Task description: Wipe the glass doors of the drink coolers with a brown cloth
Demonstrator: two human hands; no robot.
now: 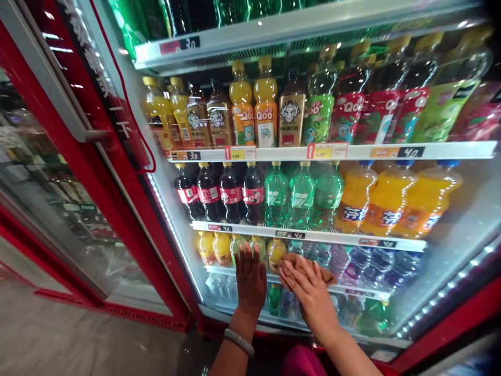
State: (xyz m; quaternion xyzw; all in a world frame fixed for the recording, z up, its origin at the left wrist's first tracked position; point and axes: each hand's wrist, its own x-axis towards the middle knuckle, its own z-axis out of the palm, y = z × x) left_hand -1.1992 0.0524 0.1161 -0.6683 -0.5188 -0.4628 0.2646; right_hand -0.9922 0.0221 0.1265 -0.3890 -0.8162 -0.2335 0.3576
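My left hand (251, 284) reaches to the lower drinks shelf with its fingers stretched upward. The fingers lie in front of two pale green bottles (258, 248); whether they touch them I cannot tell. A grey bangle (239, 342) circles that wrist. To its right, my right hand (307, 287) presses over a folded brown cloth (327, 276) at the shelf's front edge (354, 291). A small yellow bottle (276, 253) stands just left of the cloth. The right fingertips and part of the cloth cover some of the bottles and the shelf edge.
Above run a shelf edge (254, 230) under cola bottles (230, 193), green bottles (301, 190) and orange soda bottles (390, 201), and a higher price rail (289, 153). A red door frame (156, 250) with a handle (92, 136) stands at left. Light strips line both sides.
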